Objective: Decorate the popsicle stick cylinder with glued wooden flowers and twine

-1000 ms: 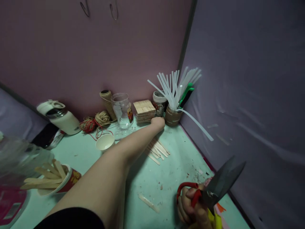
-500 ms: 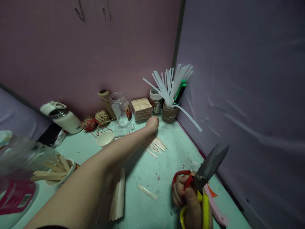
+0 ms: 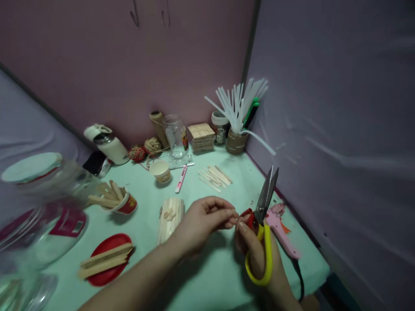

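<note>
Far left we log a clear glass jar (image 3: 42, 216), rounded and blurred, then a glossy red plate (image 3: 97, 278) bearing flat wooden sticks, and a paper cup (image 3: 127, 205) stuffed with more sticks. Next comes a curved slab of glued sticks (image 3: 170, 214) lying on the mint-green table (image 3: 207, 285). The left hand (image 3: 201, 220) hovers at centre with fingertips pinched together and touching the right thumb (we cannot tell whether anything is held between them). The right hand (image 3: 257, 255) is clenched around the scissors (image 3: 264, 205), which have one red and one yellow plastic loop; the grey metal blades point up and stand slightly parted. The scissors hang above the table's right front, just left of a pink glue gun (image 3: 282, 229) lying flat.
</note>
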Tool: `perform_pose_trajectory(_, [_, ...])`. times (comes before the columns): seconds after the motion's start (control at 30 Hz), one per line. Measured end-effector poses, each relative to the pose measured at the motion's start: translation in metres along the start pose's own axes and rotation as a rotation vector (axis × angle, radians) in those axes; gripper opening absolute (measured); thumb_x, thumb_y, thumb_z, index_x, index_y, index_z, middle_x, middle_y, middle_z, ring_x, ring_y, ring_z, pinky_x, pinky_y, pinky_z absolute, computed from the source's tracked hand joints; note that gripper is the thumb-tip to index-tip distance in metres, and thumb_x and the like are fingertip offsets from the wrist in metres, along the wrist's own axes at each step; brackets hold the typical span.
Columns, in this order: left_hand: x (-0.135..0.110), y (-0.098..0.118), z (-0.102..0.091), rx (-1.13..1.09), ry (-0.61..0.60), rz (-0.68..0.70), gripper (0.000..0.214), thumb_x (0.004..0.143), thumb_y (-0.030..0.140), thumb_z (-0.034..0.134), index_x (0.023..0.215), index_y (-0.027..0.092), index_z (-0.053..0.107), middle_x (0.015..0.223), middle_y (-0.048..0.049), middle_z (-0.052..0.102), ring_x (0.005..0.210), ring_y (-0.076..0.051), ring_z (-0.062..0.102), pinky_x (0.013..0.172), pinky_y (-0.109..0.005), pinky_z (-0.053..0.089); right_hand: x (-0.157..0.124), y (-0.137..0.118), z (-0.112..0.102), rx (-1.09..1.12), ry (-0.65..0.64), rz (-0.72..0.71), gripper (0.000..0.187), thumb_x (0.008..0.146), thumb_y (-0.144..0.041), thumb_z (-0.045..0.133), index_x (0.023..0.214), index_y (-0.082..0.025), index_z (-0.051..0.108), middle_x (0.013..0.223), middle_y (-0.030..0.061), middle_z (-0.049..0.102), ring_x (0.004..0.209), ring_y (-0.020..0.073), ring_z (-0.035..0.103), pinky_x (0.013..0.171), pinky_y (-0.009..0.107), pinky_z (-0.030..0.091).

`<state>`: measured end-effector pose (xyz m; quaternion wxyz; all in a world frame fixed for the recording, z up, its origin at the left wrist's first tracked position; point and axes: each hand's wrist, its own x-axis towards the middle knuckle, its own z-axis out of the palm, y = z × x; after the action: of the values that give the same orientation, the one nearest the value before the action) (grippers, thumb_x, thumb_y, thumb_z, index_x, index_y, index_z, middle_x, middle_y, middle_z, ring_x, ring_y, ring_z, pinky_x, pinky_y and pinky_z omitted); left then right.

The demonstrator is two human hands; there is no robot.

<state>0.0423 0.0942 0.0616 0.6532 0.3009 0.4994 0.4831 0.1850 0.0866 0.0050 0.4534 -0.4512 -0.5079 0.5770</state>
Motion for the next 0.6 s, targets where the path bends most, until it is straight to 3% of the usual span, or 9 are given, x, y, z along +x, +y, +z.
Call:
perform_pose_trajectory(0.1, [-0.035, -0.041, -0.008, 0.079, 0.103, 0.105, 0.014, 0.076, 0.026, 0.075, 0.080, 0.014, 0.069, 0.072, -0.0035, 0.071, 0.068, -0.012, 0.066, 0.069, -0.023, 0.054, -0.018, -0.008, -0.003, -0.093, -0.072, 0.101, 0.035, 0.081, -0.053, 0.064, 0.080, -0.021, 0.050, 0.059, -0.0042, 0.046, 0.046, 0.0101, 0.038, 0.040, 0.023, 0.030])
perform_pose_trajectory(0.2, [-0.049, -0.069, -0.017, 0.335, 0.204, 0.391, 0.004, 0.083, 0.020, 0.068, 0.083, 0.017, 0.070, 0.080, -0.0037, 0.072, 0.077, -0.014, 0.066, 0.073, -0.024, 0.054, -0.031, -0.010, -0.005, -0.231, -0.086, 0.134, 0.030, 0.081, -0.048, 0.064, 0.078, -0.021, 0.052, 0.063, -0.0016, 0.053, 0.049, 0.0112, 0.042, 0.042, 0.024, 0.033])
perform_pose_trajectory(0.3, [-0.055, -0.080, -0.024, 0.605, 0.150, 0.795, 0.011, 0.087, 0.011, 0.062, 0.089, 0.018, 0.070, 0.085, -0.0042, 0.072, 0.081, -0.014, 0.067, 0.076, -0.025, 0.054, -0.041, -0.006, -0.005, -0.224, -0.067, 0.132, 0.029, 0.082, -0.047, 0.063, 0.079, -0.021, 0.051, 0.067, -0.0015, 0.055, 0.051, 0.0110, 0.044, 0.044, 0.023, 0.034])
perform_pose_trajectory(0.37, [-0.058, -0.082, -0.027, 0.710, 0.082, 0.978, 0.016, 0.088, 0.007, 0.059, 0.096, 0.017, 0.070, 0.087, -0.0054, 0.072, 0.083, -0.014, 0.067, 0.077, -0.025, 0.054, -0.045, -0.003, -0.005, -0.199, -0.069, 0.118, 0.030, 0.083, -0.048, 0.063, 0.081, -0.021, 0.050, 0.066, -0.0035, 0.052, 0.050, 0.0099, 0.041, 0.044, 0.023, 0.032])
perform_pose_trajectory(0.47, [-0.059, -0.086, -0.031, 0.763, 0.070, 1.060, 0.018, 0.088, 0.005, 0.059, 0.100, 0.016, 0.069, 0.090, -0.0072, 0.072, 0.084, -0.015, 0.067, 0.076, -0.025, 0.055, -0.047, -0.005, -0.004, -0.200, -0.097, 0.118, 0.031, 0.082, -0.048, 0.063, 0.081, -0.021, 0.048, 0.063, -0.0057, 0.046, 0.049, 0.0095, 0.039, 0.044, 0.024, 0.030])
perform_pose_trajectory(0.6, [-0.059, -0.092, -0.035, 0.702, 0.102, 0.978, 0.017, 0.088, 0.009, 0.059, 0.095, 0.018, 0.071, 0.088, -0.0061, 0.073, 0.082, -0.015, 0.068, 0.075, -0.027, 0.056, -0.043, -0.012, 0.001, -0.230, -0.132, 0.158, 0.032, 0.076, -0.047, 0.066, 0.077, -0.022, 0.046, 0.060, -0.0060, 0.046, 0.049, 0.0101, 0.039, 0.045, 0.025, 0.030])
